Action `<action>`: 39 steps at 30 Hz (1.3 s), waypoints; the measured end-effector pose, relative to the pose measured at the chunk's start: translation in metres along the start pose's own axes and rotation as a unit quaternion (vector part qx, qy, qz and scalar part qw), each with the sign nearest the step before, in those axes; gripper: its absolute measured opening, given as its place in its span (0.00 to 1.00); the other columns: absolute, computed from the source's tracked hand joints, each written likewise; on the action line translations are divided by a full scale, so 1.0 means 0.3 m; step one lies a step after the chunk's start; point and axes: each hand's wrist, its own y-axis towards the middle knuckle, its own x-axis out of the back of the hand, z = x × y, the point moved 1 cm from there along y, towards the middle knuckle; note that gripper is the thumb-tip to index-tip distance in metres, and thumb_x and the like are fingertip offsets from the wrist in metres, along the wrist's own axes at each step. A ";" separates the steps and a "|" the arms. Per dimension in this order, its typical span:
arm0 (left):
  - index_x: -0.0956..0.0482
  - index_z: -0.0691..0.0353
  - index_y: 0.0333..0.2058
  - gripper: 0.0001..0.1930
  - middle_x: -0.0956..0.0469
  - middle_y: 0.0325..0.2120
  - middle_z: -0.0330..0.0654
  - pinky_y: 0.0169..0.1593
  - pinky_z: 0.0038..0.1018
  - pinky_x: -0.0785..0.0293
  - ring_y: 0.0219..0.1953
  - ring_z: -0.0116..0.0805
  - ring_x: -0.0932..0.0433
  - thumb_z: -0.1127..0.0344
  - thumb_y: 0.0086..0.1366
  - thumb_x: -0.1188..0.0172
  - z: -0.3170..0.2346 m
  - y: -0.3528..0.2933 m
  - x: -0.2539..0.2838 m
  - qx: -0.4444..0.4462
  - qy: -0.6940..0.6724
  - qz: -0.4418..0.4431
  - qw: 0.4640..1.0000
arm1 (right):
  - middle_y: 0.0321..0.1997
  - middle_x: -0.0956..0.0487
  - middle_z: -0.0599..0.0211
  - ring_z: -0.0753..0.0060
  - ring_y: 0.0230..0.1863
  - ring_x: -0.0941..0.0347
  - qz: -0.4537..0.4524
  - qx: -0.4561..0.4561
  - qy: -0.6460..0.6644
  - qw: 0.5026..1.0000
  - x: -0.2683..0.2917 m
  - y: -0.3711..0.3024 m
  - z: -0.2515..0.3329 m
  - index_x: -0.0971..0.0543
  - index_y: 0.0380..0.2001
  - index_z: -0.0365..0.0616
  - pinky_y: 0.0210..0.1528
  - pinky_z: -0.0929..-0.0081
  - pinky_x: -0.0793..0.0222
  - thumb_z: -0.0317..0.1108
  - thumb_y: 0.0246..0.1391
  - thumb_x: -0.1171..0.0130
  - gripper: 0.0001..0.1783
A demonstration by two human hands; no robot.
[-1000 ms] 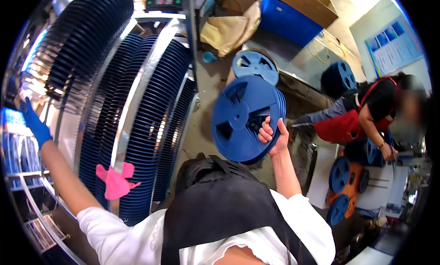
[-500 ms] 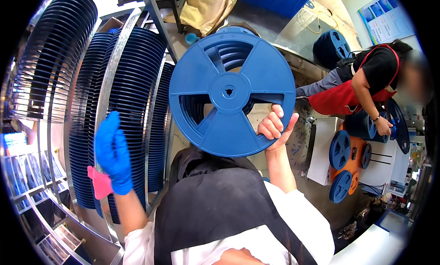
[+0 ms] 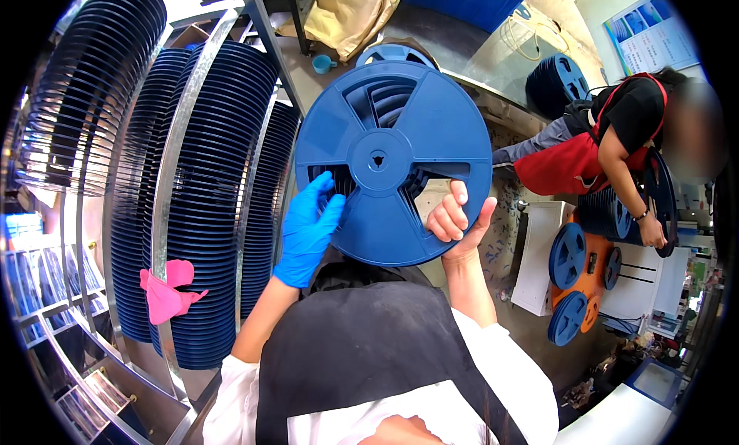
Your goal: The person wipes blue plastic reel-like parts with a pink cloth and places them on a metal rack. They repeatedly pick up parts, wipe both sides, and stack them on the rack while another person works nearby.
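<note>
Around the work, a crowded workshop with a greyish floor (image 3: 523, 356), lined on the left by a metal rack (image 3: 182, 110) packed with long rows of dark blue reels (image 3: 212, 183). Hung against that rack, a pink piece of fabric (image 3: 165, 300) (cloth or glove, hard to tell). At centre, just in front of the black apron (image 3: 354, 352), a stack of blue plastic reels (image 3: 392, 173), turned face to the camera, with further discs showing through the wedge-shaped windows.

Gripped at its lower right by the bare right hand (image 3: 463, 228), fingers curled over the edge of a window, thumb out along the rim. Touched at its lower left by the blue-gloved left hand (image 3: 305, 235), fingertips at the left window; impossible to tell whether closed on the disc. Just past the upper rim, another blue reel (image 3: 395, 52); near that, a small light-blue cup (image 3: 323, 64) and a crumpled tan cloth (image 3: 339, 21).

Off to the right, a co-worker in a red apron (image 3: 550, 172), with one hand (image 3: 653, 231) at a dark reel (image 3: 665, 195). Close by, an orange panel (image 3: 587, 285) bearing mounted blue reels (image 3: 567, 254).
</note>
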 end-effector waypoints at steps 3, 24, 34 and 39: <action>0.44 0.66 0.64 0.37 0.28 0.50 0.53 0.54 0.31 0.30 0.51 0.39 0.27 0.59 0.62 0.37 0.000 0.025 -0.087 0.009 0.053 0.042 0.998 | 0.15 0.37 0.79 0.85 0.13 0.41 -0.011 -0.021 -0.043 0.999 -0.031 -0.003 -0.014 0.35 0.35 0.46 0.17 0.83 0.46 0.59 0.55 0.42 0.27; 0.48 0.74 0.62 0.48 0.31 0.51 0.56 0.52 0.39 0.24 0.50 0.48 0.27 0.49 0.54 0.34 0.063 0.060 0.165 0.153 -0.684 0.281 0.655 | 0.34 0.21 0.60 0.68 0.33 0.22 -0.335 -0.024 -0.306 0.891 -0.036 -0.002 -0.014 0.30 0.48 0.37 0.39 0.68 0.23 0.39 0.59 0.43 0.20; 0.45 0.79 0.59 0.45 0.29 0.48 0.57 0.46 0.36 0.20 0.45 0.45 0.24 0.44 0.58 0.39 0.007 0.042 0.179 0.168 -0.689 0.263 0.655 | 0.40 0.20 0.53 0.64 0.35 0.21 -0.377 -0.023 -0.271 0.886 -0.025 -0.048 -0.011 0.29 0.47 0.38 0.39 0.67 0.23 0.44 0.61 0.46 0.20; 0.46 0.76 0.61 0.44 0.31 0.51 0.60 0.47 0.38 0.20 0.46 0.48 0.23 0.45 0.59 0.40 -0.045 0.033 0.185 0.146 -0.688 0.230 0.672 | 0.40 0.20 0.52 0.64 0.34 0.21 -0.393 -0.034 -0.280 0.875 -0.022 -0.047 -0.012 0.28 0.42 0.41 0.38 0.66 0.23 0.44 0.61 0.46 0.17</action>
